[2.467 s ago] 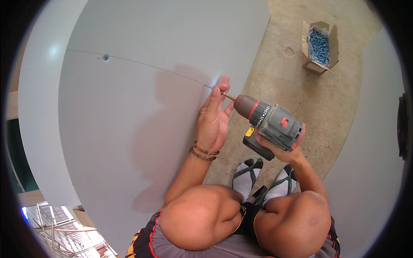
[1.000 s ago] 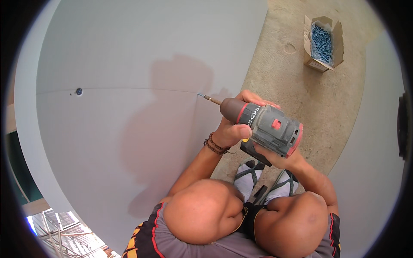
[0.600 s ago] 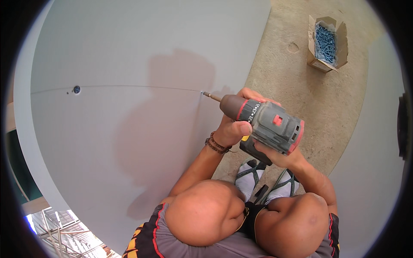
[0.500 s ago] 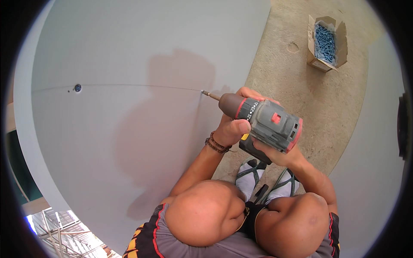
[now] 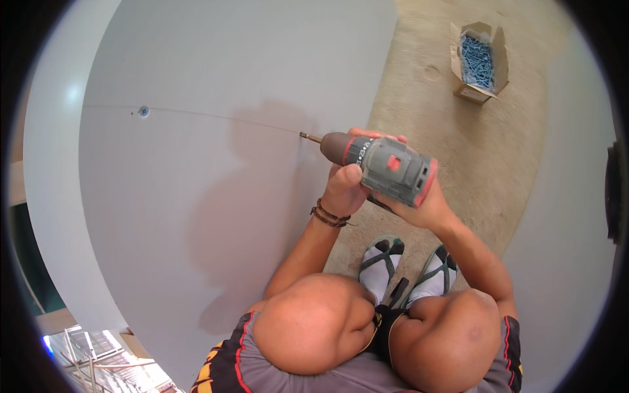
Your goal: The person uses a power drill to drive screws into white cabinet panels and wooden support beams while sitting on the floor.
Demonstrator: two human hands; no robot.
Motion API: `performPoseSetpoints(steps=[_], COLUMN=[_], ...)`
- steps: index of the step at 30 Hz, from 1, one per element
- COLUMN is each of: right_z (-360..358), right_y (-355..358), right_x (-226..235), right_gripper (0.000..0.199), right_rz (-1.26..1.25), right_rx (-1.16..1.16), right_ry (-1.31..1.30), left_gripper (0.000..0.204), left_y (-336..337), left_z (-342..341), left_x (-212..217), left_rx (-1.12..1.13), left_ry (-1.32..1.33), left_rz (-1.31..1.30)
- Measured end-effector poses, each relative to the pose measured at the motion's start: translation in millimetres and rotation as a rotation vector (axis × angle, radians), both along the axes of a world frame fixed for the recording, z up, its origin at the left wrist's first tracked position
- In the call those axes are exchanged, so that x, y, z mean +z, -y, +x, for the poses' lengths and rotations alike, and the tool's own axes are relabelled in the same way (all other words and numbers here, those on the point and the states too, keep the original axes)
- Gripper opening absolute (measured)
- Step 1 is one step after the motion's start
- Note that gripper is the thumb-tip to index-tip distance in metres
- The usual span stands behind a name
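Cordless drill (image 5: 386, 167), grey with red trim, sits in both of our hands just above our knees, its body lying roughly level and pointing to the left. We keep our right hand (image 5: 419, 206) closed around the grip under the grey housing, fingers wrapped tight so that little of the handle shows. Our left hand (image 5: 346, 190) is curled shut around the front of the tool, just behind the dark chuck, with the thumb lying along the near side and the fingertips showing over the top. A beaded bracelet (image 5: 329, 215) circles that wrist.

We see the driver bit (image 5: 309, 137) sticking out of the chuck, its tip touching or just short of the large pale grey panel (image 5: 196, 196) that fills the left half of the view; we cannot tell whether a screw sits on the tip. The bit meets the panel on a thin dark line (image 5: 216, 116) that runs across the surface. Far along that line to the left, a single screw head (image 5: 143, 111) is set in the panel. Our shadow falls on the panel below the bit.

We crouch on a sandy concrete floor (image 5: 432, 111), feet in sandals (image 5: 383, 255) and white socks. Well apart from us, at the upper right, an open cardboard box (image 5: 480, 62) of blue-grey screws rests on the floor.
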State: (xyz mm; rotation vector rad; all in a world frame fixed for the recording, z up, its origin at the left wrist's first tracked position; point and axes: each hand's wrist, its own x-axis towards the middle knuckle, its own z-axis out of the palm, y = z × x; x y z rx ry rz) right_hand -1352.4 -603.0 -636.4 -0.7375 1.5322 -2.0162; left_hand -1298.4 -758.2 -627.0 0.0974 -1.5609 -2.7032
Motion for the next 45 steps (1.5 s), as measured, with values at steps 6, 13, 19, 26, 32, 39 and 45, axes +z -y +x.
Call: performPoseSetpoints(steps=[6,13,19,26,32,39,45], right_z=[-4,7,9,24,35,36,36], right_y=[2,-40,-96,-132,-144,-143,-132], right_x=[-15,-14,-17,-14,-21,-19,-10], right_gripper=[0.046,0.037,0.04,0.044,0.039,0.037,0.036], right_rz=[0.051,0.101,-0.044,-0.071,-0.037,-0.033,-0.02], right_rx=[-0.033,-0.302,-0.74,-0.967,-1.027,-0.98,-0.913], right_ry=[0.09,0.133,0.575,0.683,0.689,0.697,0.696], left_gripper=[0.066,0.042,0.016,0.017,0.018,0.016,0.013], left_y=[-10,6,-66,-111,-132,-133,-107], left_z=[6,-14,-167,-303,-295,-301,-299], left_x=[-12,-57,-30,-92,-121,-108,-119], left_rx=[0.118,0.302,0.182,-0.23,-0.137,-0.183,0.037], left_ry=[-0.052,0.192,-0.144,-0.063,-0.075,0.02,-0.2], left_rz=[0.355,-0.179,-0.98,-1.934,-1.966,-1.979,-1.937])
